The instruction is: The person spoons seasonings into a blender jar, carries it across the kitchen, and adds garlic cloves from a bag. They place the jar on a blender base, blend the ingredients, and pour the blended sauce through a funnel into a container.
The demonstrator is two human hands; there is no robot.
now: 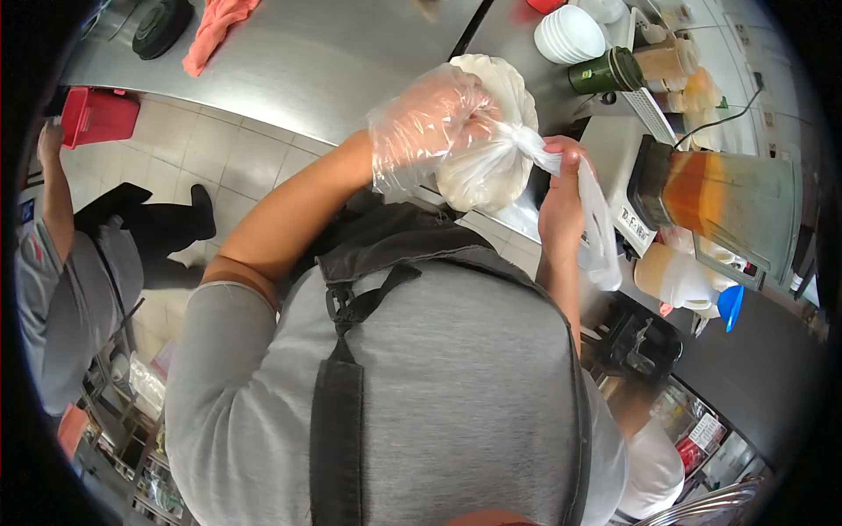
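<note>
A thin white plastic bag (487, 171), full of pale, rounded contents, hangs in front of my chest near the metal counter's edge. My left hand (434, 114) wears a loose clear plastic glove, its fingers closed on the bag beside the gathered neck. On the other side of the neck, my right hand (564, 188) is bare and closed around the twisted plastic. The bag's loose handles (600, 237) dangle below that hand. What exactly is inside the bag cannot be made out.
A metal counter (351, 53) bears an orange cloth (215, 31). To the right are white bowls (570, 35), a green container (605, 72) and a blender jar (732, 206) with orange contents. At left another person (88, 272) stands near a red bin (101, 117); someone else is at lower right.
</note>
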